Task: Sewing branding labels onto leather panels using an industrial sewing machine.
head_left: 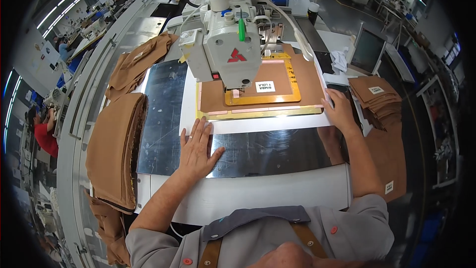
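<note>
Flanking hands [198, 151] [342, 111]: fabric stacks [111, 151] [382, 101] | Ahead: machine head [225, 54] (partly hiding yellow frame [277, 100])

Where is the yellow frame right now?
In the head view, the yellow frame sits just above centre, on brown fabric, around a white label, left of the right hand.

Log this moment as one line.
left hand: on white sheet, near edge; right hand: at sheet's right edge; brown fabric: partly under yellow frame; sewing machine: overhead

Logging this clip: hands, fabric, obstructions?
Left hand at white sheet's near edge; right hand, right edge. Yellow frame atop brown fabric. Machine head overhangs fabric.
</note>
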Tool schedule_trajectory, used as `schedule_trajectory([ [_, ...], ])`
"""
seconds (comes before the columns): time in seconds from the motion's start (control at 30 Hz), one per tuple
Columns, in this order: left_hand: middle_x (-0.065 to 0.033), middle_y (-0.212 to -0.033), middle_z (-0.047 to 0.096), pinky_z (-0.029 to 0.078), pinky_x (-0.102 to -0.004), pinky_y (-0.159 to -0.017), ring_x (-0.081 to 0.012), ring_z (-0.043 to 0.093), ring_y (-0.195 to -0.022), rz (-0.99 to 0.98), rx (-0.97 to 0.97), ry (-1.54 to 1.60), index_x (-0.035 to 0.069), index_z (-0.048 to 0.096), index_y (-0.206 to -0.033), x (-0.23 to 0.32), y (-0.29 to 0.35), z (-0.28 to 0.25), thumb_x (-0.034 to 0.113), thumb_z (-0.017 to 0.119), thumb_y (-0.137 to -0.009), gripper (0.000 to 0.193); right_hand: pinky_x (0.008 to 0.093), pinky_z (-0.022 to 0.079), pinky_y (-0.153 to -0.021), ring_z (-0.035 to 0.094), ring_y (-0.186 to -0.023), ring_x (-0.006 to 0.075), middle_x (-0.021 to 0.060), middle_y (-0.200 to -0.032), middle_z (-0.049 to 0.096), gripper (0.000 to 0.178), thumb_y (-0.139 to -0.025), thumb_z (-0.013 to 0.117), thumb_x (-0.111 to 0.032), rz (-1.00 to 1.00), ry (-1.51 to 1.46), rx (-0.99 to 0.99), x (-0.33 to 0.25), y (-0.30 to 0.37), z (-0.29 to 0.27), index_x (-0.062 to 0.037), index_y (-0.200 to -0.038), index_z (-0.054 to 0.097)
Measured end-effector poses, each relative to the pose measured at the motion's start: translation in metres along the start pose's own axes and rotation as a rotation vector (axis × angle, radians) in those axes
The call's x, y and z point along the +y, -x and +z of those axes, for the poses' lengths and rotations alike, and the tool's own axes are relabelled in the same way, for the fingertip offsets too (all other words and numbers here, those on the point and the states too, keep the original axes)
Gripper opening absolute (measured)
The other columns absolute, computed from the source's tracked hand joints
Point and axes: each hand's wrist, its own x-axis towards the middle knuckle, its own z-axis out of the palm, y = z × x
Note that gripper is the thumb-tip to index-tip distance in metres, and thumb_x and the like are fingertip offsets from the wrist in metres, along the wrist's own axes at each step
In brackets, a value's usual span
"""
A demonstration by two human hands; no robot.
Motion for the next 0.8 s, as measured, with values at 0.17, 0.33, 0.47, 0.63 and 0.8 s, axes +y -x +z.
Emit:
schedule_trajectory([
  [0.17, -0.0139, -0.170, 0.025, 0.004, -0.0613, -0.124, -0.0320, 0.016, -0.159, -0.107, 0.031, -0.024, 0.006, 0.039, -0.158, -0.013, -0.059, 0.017, 0.050, 0.044, -0.103, 0.070, 0.0489, 0.044, -0.107, 0.059, -0.128, 0.0308, 0.0122, -0.140, 0.064, 0.047, -0.097, 0.065, -0.034, 0.023, 0.193, 0.021, 0.016, 0.004, 0.038, -0.0033, -0.132, 0.067],
  [0.33, -0.0036, -0.166, 0.037, 0.005, -0.0636, -0.124, -0.0302, 0.019, -0.158, -0.275, 0.072, -0.012, 0.016, 0.053, -0.152, -0.018, -0.108, 0.036, 0.045, 0.046, -0.103, 0.057, 0.0522, 0.043, -0.107, 0.060, -0.128, 0.0281, 0.0087, -0.135, 0.068, 0.041, -0.096, 0.065, -0.035, 0.138, 0.197, -0.022, -0.014, -0.006, 0.030, -0.0094, -0.127, 0.072],
  [0.47, 0.0068, -0.147, 0.061, 0.010, -0.0664, -0.123, -0.0255, 0.037, -0.151, -0.221, 0.122, -0.014, 0.027, 0.075, -0.124, -0.009, -0.118, 0.048, 0.033, 0.059, -0.099, 0.031, 0.0523, 0.046, -0.100, 0.066, -0.118, 0.0271, 0.0082, -0.117, 0.076, 0.031, -0.095, 0.066, -0.031, 0.119, 0.268, -0.018, -0.016, -0.006, 0.037, -0.0142, -0.118, 0.077],
  [0.63, 0.0035, -0.136, 0.068, 0.020, -0.0621, -0.120, -0.0255, 0.054, -0.138, -0.274, 0.205, 0.030, 0.020, 0.080, -0.110, -0.010, -0.104, 0.048, 0.029, 0.064, -0.097, 0.023, 0.0464, 0.050, -0.091, 0.069, -0.111, 0.0268, 0.0088, -0.105, 0.076, 0.024, -0.095, 0.065, -0.029, 0.195, 0.269, -0.009, -0.019, -0.002, 0.035, -0.0140, -0.107, 0.079],
  [0.8, -0.0038, -0.129, 0.071, 0.033, -0.0519, -0.115, -0.0247, 0.059, -0.131, -0.254, 0.299, 0.155, 0.013, 0.078, -0.114, -0.025, -0.091, 0.054, 0.033, 0.064, -0.098, 0.030, 0.0472, 0.049, -0.093, 0.068, -0.112, 0.0271, 0.0082, -0.115, 0.075, 0.024, -0.096, 0.064, -0.029, 0.140, 0.184, 0.096, -0.021, 0.002, 0.043, -0.0150, -0.107, 0.080],
])
